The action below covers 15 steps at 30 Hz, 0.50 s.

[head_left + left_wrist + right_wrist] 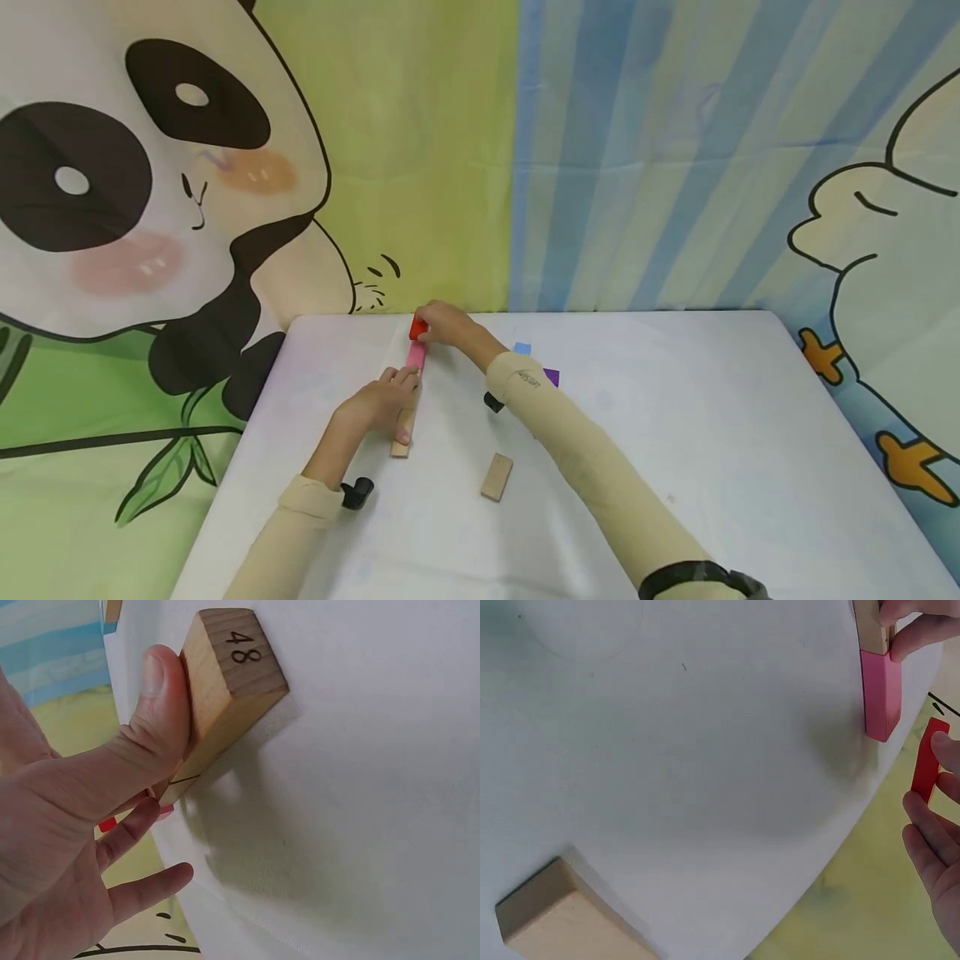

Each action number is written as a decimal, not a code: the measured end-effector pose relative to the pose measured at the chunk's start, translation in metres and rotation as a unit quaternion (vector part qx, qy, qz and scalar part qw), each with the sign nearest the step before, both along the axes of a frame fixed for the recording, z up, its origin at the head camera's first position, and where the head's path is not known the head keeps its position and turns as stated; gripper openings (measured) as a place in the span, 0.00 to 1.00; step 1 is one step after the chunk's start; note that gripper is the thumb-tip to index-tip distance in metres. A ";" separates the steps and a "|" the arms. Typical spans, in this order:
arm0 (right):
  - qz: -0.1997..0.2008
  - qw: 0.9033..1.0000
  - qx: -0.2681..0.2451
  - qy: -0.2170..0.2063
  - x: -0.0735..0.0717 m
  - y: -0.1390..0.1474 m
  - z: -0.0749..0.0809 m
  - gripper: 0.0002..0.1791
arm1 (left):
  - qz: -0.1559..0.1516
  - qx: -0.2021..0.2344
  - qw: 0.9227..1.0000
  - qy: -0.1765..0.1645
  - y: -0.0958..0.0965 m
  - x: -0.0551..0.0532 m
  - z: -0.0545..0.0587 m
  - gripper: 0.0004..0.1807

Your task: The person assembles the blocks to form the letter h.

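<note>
Near the table's far edge, my right hand pinches a red block between thumb and fingers. It is held a little apart from the far end of a pink block. That pink block lies end to end with wooden blocks in a straight row. My left hand rests along this row, fingers spread. Its thumb presses the side of the nearest wooden block, marked 48, while its fingertips reach the row farther up, close to the pink block.
A loose wooden block lies on the white table, right of the row. Beyond it, a blue block and a purple block are partly hidden by my right sleeve. A printed cloth hangs behind the table.
</note>
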State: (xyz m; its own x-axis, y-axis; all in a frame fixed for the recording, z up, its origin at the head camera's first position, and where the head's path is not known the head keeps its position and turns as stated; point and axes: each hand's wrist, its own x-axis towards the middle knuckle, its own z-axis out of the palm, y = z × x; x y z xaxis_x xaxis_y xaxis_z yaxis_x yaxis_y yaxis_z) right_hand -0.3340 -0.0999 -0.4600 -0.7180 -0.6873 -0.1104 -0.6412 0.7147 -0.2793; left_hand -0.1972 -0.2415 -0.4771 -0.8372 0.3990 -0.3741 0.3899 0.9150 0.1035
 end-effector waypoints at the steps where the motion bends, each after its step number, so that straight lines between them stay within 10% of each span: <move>1: -0.004 1.000 0.003 -0.001 0.000 -0.001 0.000 0.17 | 0.000 -0.001 1.000 -0.001 0.000 0.000 0.000 0.60; 15: -0.029 0.999 0.029 -0.005 -0.004 -0.010 -0.020 0.17 | 0.004 -0.002 1.000 -0.009 -0.001 0.000 -0.004 0.60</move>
State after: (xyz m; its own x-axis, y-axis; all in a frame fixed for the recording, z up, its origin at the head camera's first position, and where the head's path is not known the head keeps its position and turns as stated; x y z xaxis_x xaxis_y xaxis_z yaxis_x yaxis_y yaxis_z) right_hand -0.3380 -0.1100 -0.4801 -0.7546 -0.6373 -0.1562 -0.5962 0.7654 -0.2423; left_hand -0.1974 -0.2429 -0.4807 -0.8333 0.3914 -0.3904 0.3810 0.9183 0.1074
